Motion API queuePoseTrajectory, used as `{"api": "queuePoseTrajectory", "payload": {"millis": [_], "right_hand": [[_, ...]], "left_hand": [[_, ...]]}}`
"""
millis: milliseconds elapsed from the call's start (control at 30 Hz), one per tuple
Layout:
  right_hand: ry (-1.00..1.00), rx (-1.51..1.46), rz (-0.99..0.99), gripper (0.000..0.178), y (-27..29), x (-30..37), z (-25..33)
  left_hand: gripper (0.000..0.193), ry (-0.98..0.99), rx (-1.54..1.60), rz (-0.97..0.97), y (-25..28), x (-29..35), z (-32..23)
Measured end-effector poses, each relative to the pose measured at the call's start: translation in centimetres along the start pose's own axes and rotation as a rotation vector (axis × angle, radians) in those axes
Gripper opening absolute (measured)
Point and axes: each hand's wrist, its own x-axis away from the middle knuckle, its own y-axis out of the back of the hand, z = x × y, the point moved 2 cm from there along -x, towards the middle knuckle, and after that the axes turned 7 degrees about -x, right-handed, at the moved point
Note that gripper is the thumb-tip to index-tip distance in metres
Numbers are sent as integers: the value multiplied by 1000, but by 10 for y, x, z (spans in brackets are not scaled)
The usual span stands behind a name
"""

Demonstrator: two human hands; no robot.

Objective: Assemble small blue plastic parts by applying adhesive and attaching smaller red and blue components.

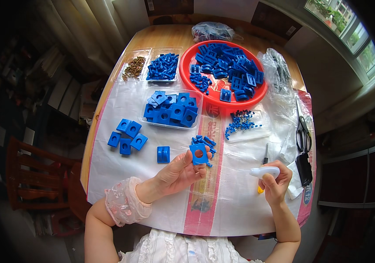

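Left hand pinches a blue square plastic plate with a round hole above the white sheet; right hand grips a small white plastic bottle. I'd steady the plate's edges, squeeze lightly.

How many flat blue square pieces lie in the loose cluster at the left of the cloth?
5: top piece, upper-right piece, far-left piece, far-right piece, bottom piece. None seems hidden.
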Motion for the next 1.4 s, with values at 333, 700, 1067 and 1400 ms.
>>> {"api": "queuePoseTrajectory", "payload": {"millis": [333,700,1067,1400], "right_hand": [[-3,6,-3,27,0,0,0],[-3,-33,-38,28,-1,-1,0],[101,-53,-28,32,11,-9,9],[90,-33,-28,30,11,-9,7]], "left_hand": [[62,1,16,8,1,0,1],[59,-2,38,30,1,0,0],[56,-33,71,44,5,1,-1],[55,-44,91,57,3,1,-3]]}}
